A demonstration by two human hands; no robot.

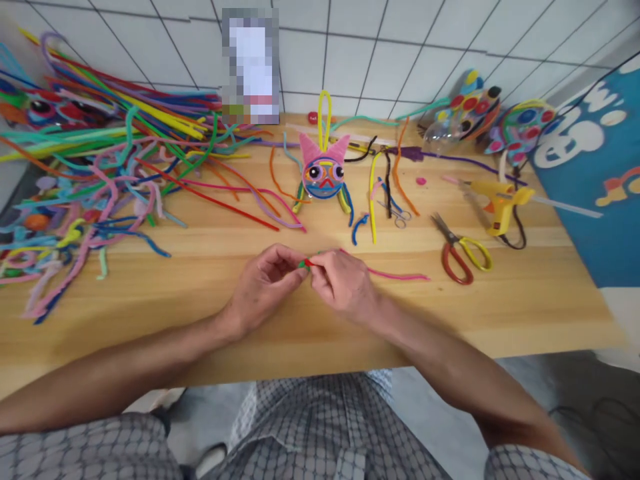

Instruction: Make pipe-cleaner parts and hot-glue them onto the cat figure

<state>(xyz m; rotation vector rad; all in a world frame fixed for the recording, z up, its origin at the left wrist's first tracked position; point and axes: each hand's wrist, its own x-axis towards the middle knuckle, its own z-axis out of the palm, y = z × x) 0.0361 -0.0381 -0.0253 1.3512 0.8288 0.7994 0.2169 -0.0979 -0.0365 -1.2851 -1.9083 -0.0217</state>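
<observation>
Red-and-green fuzzy pipe-cleaner twist point(305, 263) lies crosswise just nearer me than the pink cat-faced pipe-cleaner figure point(324, 172), its left end pinched in the left hand point(265, 283) fingertips, its right end in the right hand point(343, 283), both equally close.

A wooden table point(525, 300) is set against a white tiled wall point(400, 53). Its left part is covered by a loose heap of pipe cleaners point(125, 153) in many colours. Near the far edge, a pink figure point(324, 172) with pointed ears, round eyes and a yellow loop on top is stood upright. To its right, small scissors point(397, 215) are laid among loose strands. A yellow glue gun point(500, 200) is laid further right, and larger scissors point(463, 253) with one red and one yellow handle are seen nearer the front. Multicoloured craft pieces point(470, 103) are gathered at the far right corner.
</observation>
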